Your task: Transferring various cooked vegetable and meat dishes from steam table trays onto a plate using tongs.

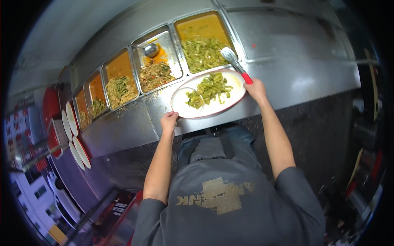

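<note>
My left hand [169, 121] grips the near left rim of a white oval plate [187, 113] with a red edge. Chopped green vegetables [212, 88] lie on the plate in a large and a small heap. At the plate's right end is my right hand [255, 89], closed on the red handle of metal serving tongs [237, 66] and touching the rim. The head of the tongs points away, over the near right corner of a steel pan [183, 58] of green vegetables in yellowish sauce. Whether the plate rests on the counter or is lifted, I cannot tell.
Left of that pan, several steel pans of cooked food line the steel counter [277, 77]; one holds a metal ladle [151, 50]. Food scraps lie along their near edge. Several red-rimmed oval plates [82, 151] stand at the far left. The counter's front edge runs before me.
</note>
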{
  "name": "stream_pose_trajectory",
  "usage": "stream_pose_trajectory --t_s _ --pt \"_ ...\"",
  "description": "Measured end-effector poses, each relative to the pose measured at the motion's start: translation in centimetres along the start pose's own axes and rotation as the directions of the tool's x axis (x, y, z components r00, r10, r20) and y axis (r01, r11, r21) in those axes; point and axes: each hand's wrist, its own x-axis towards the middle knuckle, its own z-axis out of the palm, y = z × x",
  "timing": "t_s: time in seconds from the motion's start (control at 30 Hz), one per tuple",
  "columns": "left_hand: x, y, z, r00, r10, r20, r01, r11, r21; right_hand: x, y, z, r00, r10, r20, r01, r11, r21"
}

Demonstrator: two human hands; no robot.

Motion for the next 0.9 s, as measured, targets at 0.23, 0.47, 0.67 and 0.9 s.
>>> stream_pose_trajectory --t_s 0.23,0.47,0.67,0.9 --pt "0.4 0.4 0.8 1.0 0.009 0.005 -0.009 1.0 0.029 0.1 -0.1 -0.5 1.0 -0.01 -0.018 0.009 0.998 -0.058" --pt "1.3 -0.7 0.5 0.998 -0.002 0.056 0.0 0.999 0.033 -0.5 -0.3 0.3 0.997 0.017 -0.076 -0.025 0.995 -0.096" --pt "1.7 0.0 0.3 0.996 0.031 0.087 -0.032 0.999 0.003 -1.0 0.6 1.5 0.995 0.028 -0.092 -0.036 0.996 -0.087" --pt "2.4 -2.3 -0.3 0.99 0.069 0.121 -0.062 0.996 -0.064 -2.8 -0.6 0.7 0.99 0.025 -0.138 -0.022 0.999 0.026"
